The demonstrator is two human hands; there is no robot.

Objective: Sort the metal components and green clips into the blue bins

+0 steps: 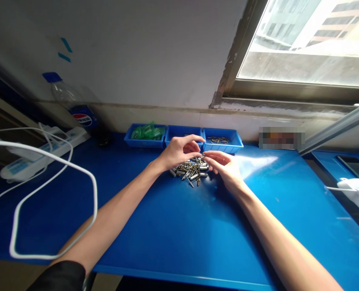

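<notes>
My left hand (182, 150) is over a pile of small metal parts (191, 169), its index finger raised and its thumb close to the other fingertips. My right hand (224, 165) meets it from the right, thumb and index finger pinched together. The fingertips of both hands come together just above the back of the pile. Whatever lies between them is too small to make out. Silver cylinders and thin brass-coloured pins are mixed in the pile, which lies on a blue tabletop (167, 226).
Behind my hands stand three blue bins: the left bin (144, 144) with green packets, the middle bin (176, 130) partly hidden, the right bin (237, 141) with thin pins. A cola bottle (84, 117), power strip (24, 161) and white cable (95, 194) are at left.
</notes>
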